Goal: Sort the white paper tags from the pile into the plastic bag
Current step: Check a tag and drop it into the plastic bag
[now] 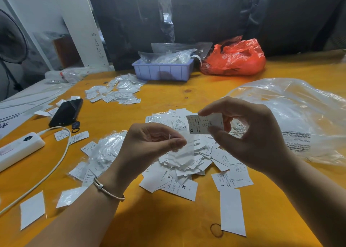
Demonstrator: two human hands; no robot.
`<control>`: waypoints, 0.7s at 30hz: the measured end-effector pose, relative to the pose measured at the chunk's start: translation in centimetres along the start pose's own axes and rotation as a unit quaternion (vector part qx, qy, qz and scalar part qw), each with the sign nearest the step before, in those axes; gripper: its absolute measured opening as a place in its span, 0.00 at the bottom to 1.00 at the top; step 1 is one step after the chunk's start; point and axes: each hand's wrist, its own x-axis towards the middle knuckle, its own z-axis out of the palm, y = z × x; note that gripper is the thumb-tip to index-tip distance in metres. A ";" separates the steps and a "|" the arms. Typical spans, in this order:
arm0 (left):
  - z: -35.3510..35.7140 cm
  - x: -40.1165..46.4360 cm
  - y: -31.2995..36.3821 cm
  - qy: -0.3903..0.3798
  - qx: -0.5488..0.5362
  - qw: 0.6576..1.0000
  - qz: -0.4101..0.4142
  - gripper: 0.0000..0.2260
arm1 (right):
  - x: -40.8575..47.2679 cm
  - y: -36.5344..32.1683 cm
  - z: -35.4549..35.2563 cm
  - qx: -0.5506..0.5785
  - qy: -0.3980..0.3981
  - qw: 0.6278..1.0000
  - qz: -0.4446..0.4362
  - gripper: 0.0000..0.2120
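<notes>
- A large clear plastic bag (292,115) lies crumpled on the yellow table (168,218), just right of the right hand.
- A black phone (66,112) and white power strip (20,147) sit well left of the left hand; a purple bin (162,71) and red bag (236,57) lie beyond both hands.
- The pile of white tags (187,164) spreads beneath and between the hands.
- Right hand (249,134) pinches a tag marked XL (203,124) between thumb and forefinger, other fingers loosely spread.
- Left hand (149,144), fingers curled, pinches what seems a small clear sleeve (182,153).
</notes>
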 end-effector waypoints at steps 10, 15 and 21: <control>0.0 0.0 0.3 -0.056 -0.033 0.997 -0.035 0.03 | 0.1 -0.2 -0.2 0.001 -0.037 0.999 -0.032 0.13; 0.1 0.0 0.4 -0.079 -0.025 0.995 -0.052 0.02 | 0.2 0.0 -0.3 0.038 -0.083 0.996 -0.012 0.12; 0.0 0.0 0.6 -0.118 -0.022 0.989 -0.082 0.05 | 0.4 0.2 -0.8 0.050 -0.100 0.993 0.028 0.11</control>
